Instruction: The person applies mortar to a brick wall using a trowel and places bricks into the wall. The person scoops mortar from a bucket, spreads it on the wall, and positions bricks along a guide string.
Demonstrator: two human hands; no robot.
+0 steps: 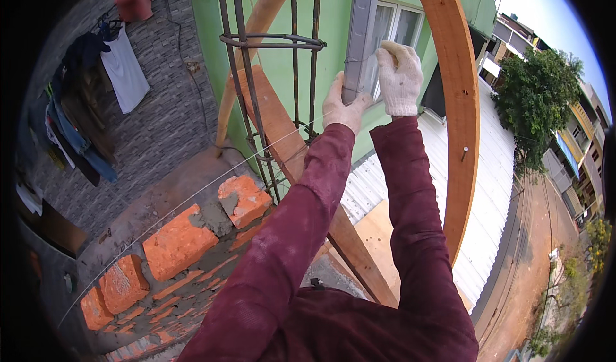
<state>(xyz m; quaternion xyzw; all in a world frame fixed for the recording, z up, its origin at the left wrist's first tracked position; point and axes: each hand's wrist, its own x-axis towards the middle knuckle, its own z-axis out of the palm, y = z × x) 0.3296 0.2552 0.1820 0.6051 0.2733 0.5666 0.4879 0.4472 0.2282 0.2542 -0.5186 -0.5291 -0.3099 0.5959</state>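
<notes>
At one o'clock, the gloved left hand (345, 110) grips a grey metal bar (360, 28) while the closed right hand (400, 79) apparently pinches thin line (355, 60), a likely tying step calling for steady tension.

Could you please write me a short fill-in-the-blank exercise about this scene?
1. The left hand holds the grey bar near its ____ end.
2. The right hand is raised on the person's ____ side of that bar.
3. The painted wall behind the bar is coloured ____.
4. The leafy tree stands toward the ____ edge of the picture.

Missing words: lower; right; green; right.
</notes>
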